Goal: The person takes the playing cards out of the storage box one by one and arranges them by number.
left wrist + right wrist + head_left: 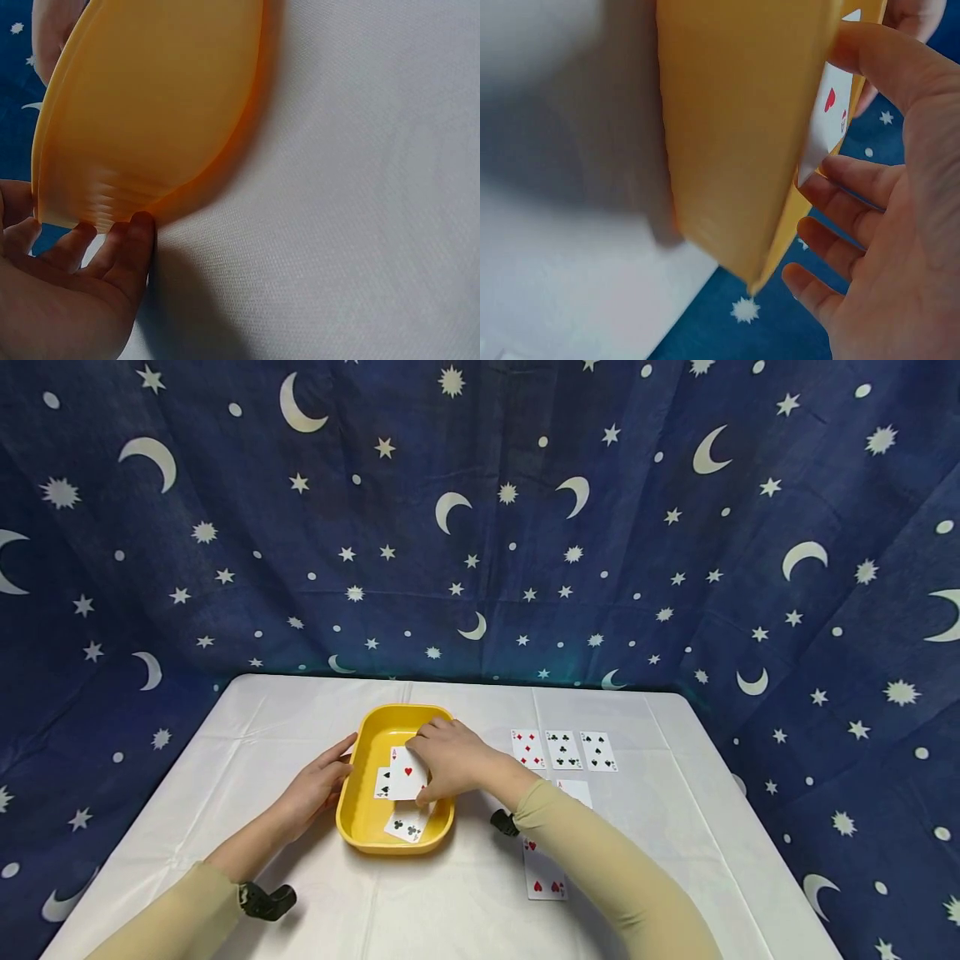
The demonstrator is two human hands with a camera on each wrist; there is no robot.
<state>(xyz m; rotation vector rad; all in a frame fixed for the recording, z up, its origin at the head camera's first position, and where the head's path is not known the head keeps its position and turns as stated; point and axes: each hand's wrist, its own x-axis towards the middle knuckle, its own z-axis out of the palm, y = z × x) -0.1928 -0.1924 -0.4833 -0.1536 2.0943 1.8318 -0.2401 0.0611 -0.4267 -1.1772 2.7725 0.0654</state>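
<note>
The left hand (318, 783) has loosely bent fingers; the right hand (453, 759) pinches between thumb and fingers.

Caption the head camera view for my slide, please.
Right hand holding the ace of hearts over other playing cards in a yellow tray, left hand touching the tray's side.

Starry blue curtain (510, 477) — white-clothed table (457, 910)

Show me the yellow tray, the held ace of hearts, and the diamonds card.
Yellow tray (739, 127), right wrist view: its outer side wall.
Ace of hearts (406, 773), head view: middle of its visible face.
Diamonds card (528, 749), head view: middle of its face.
</note>
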